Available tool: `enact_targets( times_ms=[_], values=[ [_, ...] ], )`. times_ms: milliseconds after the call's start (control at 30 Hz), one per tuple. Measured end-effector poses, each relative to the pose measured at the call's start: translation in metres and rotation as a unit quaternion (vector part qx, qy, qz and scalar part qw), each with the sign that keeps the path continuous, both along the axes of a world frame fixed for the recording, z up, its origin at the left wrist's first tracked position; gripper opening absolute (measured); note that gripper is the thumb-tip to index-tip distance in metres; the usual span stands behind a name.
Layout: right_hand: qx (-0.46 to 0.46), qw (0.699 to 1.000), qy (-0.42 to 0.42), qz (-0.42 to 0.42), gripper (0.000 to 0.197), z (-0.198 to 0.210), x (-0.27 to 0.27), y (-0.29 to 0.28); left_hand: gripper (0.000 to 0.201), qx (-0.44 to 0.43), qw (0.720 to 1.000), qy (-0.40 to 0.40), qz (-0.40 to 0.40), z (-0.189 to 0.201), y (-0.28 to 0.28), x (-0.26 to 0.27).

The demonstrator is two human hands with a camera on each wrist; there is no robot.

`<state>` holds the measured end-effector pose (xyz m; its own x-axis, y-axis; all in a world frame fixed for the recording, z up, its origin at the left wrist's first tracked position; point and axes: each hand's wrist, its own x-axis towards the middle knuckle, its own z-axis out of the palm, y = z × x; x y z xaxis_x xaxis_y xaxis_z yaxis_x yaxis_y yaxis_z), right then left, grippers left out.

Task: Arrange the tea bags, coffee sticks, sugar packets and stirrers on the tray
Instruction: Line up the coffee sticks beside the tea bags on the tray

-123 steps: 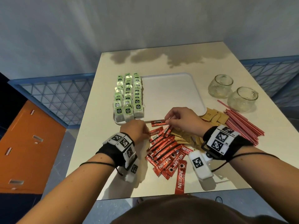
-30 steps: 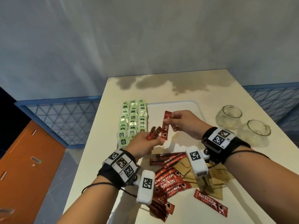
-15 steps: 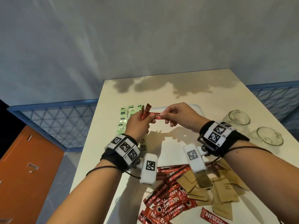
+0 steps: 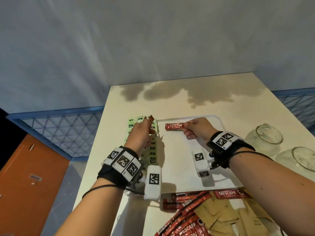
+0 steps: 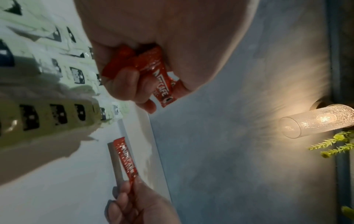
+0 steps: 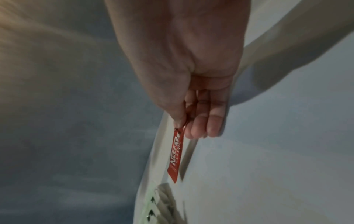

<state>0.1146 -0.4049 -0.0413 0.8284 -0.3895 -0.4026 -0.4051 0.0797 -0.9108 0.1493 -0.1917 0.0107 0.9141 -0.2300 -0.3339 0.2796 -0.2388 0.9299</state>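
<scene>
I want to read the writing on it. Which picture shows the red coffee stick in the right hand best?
The head view: the red foil coffee stick lies broadside, its label whole. In the right wrist view the stick is narrow and slanted. The left wrist view shows it blurred, label unreadable.

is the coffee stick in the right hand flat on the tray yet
Cannot tell. The right hand pinches one end of the coffee stick low over the tray; its shadow lies close alongside.
</scene>
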Motion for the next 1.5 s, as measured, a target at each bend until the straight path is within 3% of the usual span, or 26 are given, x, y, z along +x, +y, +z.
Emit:
enact_targets(
  times_ms=[267, 600, 700, 833, 1000, 1200, 1333, 1500],
  values=[
    [0.01, 0.999, 0.033, 0.0, 0.017, -0.007, 0.029, 0.007, 0.024, -0.064, 0.998, 0.018, 0.015, -0.006, 0.027, 0.003],
    [0.028, 0.997, 0.068, -0.034, 0.033, -0.008, 0.041, 0.009, 0.027, -0.034, 0.999, 0.007, -0.026, -0.003, 0.046, -0.008],
    [-0.034, 0.997, 0.058, -0.046, 0.037, 0.005, 0.028, 0.01, 0.027, -0.007, 0.999, -0.012, -0.038, -0.003, 0.046, -0.013],
    [-0.026, 0.998, -0.038, 0.038, 0.039, 0.036, -0.011, 0.029, 0.036, 0.059, 0.993, -0.077, -0.066, -0.002, 0.04, -0.02],
    [-0.025, 0.986, -0.071, 0.147, 0.019, 0.05, -0.047, 0.056, 0.03, 0.061, 0.99, -0.11, -0.071, 0.008, 0.025, -0.032],
    [0.005, 0.994, -0.093, 0.057, 0.014, 0.049, -0.061, 0.053, 0.015, 0.004, 0.999, -0.027, -0.04, 0.014, 0.032, -0.046],
    [0.007, 0.992, -0.078, 0.095, 0.015, 0.052, -0.068, 0.057, 0.016, -0.024, 1.0, 0.002, 0.011, 0.012, 0.031, -0.053],
    [-0.019, 0.987, -0.065, 0.149, 0.019, 0.06, -0.062, 0.065, 0.015, -0.015, 1.0, -0.015, 0.021, 0.011, 0.018, -0.064]
  ],
)
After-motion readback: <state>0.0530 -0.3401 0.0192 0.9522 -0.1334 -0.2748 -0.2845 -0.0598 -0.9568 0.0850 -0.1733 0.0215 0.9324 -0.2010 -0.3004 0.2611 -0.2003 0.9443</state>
